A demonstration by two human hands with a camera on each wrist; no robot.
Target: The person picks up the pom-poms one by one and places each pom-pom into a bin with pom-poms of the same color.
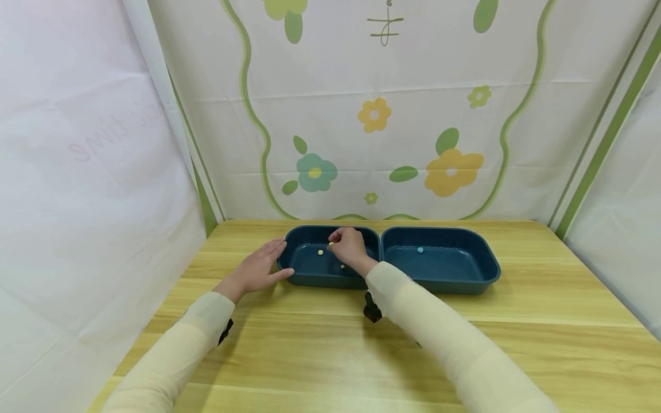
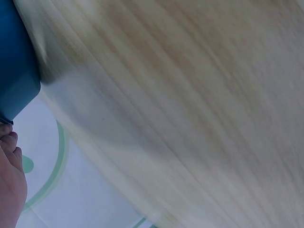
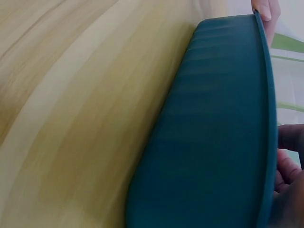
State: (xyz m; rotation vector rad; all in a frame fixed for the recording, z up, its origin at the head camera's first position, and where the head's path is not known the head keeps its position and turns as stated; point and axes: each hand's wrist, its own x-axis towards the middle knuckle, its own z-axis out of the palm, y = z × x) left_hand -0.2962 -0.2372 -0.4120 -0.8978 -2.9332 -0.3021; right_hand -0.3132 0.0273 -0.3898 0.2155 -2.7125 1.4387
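Observation:
My right hand (image 1: 350,249) reaches into the left dark blue tray (image 1: 320,280) and pinches a small pale yellow ball (image 1: 331,244) between thumb and fingertips. Two more small yellowish balls lie on that tray's floor, one ball (image 1: 321,252) left of the hand and another ball (image 1: 342,267) below it. My left hand (image 1: 256,269), fingers extended, touches the tray's left end. In the right wrist view the tray wall (image 3: 213,123) hides part of the right hand (image 3: 289,171). The left wrist view catches only the edge of the left hand (image 2: 12,175).
A second dark blue tray (image 1: 449,286) stands against the first one's right end, with a small light blue ball (image 1: 420,250) inside. Both are on a wooden table (image 1: 289,355). White printed cloth (image 1: 330,69) hangs behind and at both sides.

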